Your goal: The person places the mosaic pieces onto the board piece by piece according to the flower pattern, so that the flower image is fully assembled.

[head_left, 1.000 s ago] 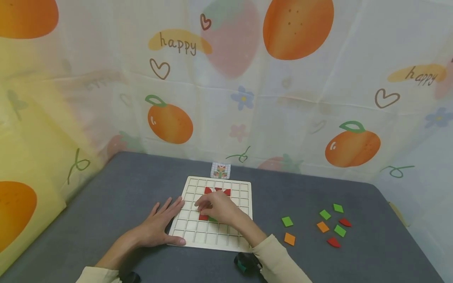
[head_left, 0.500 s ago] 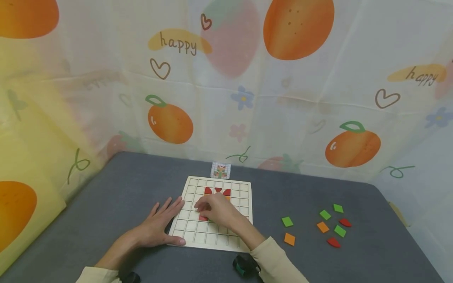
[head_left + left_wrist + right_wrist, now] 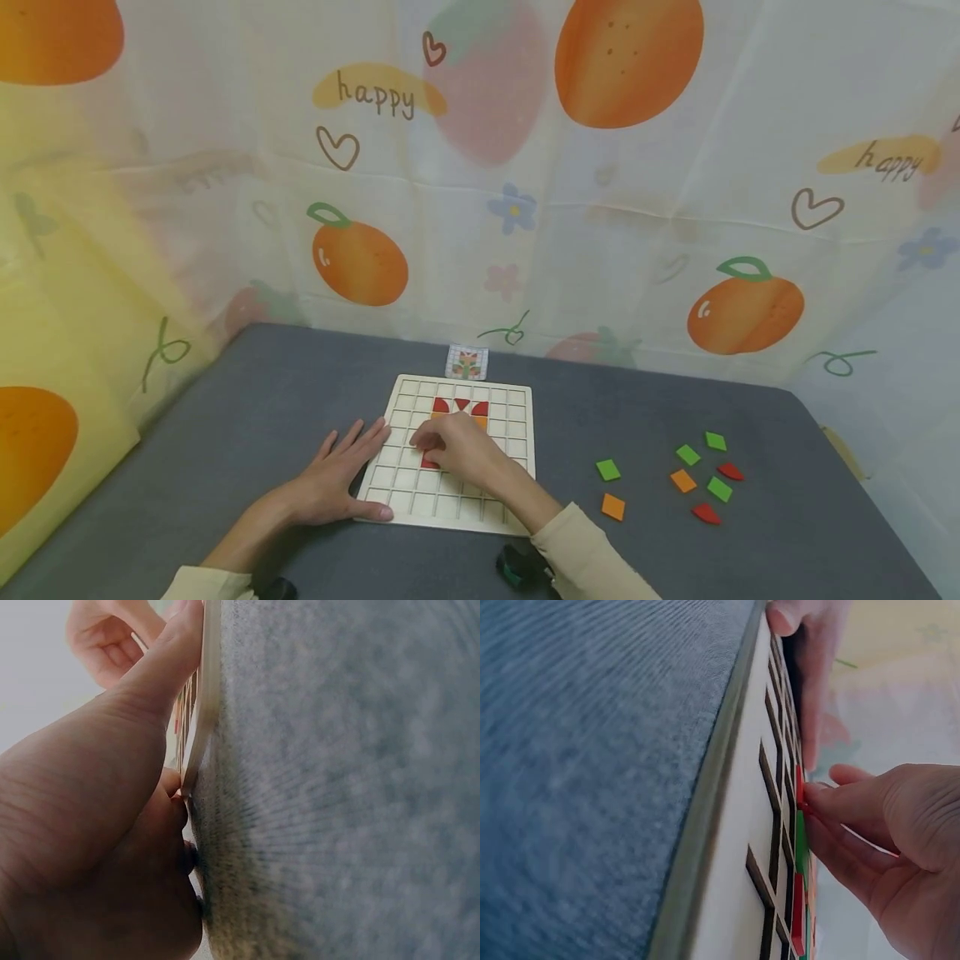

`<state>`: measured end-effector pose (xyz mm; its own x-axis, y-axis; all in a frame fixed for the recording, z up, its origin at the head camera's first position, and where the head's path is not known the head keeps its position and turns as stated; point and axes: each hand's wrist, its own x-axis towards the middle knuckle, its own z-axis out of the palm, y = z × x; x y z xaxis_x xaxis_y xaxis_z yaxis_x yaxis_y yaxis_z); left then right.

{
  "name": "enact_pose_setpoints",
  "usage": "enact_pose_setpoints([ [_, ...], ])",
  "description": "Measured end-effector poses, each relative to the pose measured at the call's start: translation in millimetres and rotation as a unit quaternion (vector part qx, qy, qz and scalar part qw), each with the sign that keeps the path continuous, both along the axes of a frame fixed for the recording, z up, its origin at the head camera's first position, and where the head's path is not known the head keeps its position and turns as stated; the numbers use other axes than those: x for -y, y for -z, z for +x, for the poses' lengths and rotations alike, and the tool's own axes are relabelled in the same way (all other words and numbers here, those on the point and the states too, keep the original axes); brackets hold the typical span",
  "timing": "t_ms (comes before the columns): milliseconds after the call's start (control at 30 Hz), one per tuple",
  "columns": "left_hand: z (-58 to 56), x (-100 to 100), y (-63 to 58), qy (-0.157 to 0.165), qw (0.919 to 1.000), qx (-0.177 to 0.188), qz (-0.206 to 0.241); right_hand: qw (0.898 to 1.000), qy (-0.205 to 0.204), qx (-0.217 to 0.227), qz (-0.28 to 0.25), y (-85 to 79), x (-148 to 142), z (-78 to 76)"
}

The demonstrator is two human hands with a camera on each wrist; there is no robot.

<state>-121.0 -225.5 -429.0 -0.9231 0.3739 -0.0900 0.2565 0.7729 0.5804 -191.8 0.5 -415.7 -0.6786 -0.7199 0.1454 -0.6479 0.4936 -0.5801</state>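
Observation:
My left hand (image 3: 333,479) lies spread on the left edge of a pale grid board (image 3: 423,504), its thumb on the near left corner. Over the middle of the board, my right hand (image 3: 465,450) has thumb and fingers brought together at a red tile (image 3: 800,787). That tile sits at the grid surface, beside a green tile (image 3: 801,844). Another red tile (image 3: 798,911) is set nearer the wrist camera. Toward the board's far side are red pieces (image 3: 480,408) and an orange tile (image 3: 481,423). The right hand hides part of the pattern.
A small pattern card (image 3: 467,363) lies behind the board. To the right, loose green tiles (image 3: 608,470), orange tiles (image 3: 613,507) and red curved pieces (image 3: 707,513) are scattered on the grey table (image 3: 555,483). A printed curtain (image 3: 585,233) hangs behind.
My right hand has shifted only slightly at the same spot, and the red pieces at the far side show a little more. The left hand and loose tiles stay put.

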Motion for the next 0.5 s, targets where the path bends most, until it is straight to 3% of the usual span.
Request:
enact_pose_setpoints([
  [233, -2.4, 1.7, 6.9, -0.005, 1.0, -0.001, 0.004, 1.0, -0.003, -0.01, 0.01, -1.6, -1.8, 0.6],
  [500, -0.6, -0.4, -0.8, -0.002, 1.0, 0.009, 0.001, 1.0, -0.006, 0.015, 0.019, -15.4, -14.3, -3.0],
])
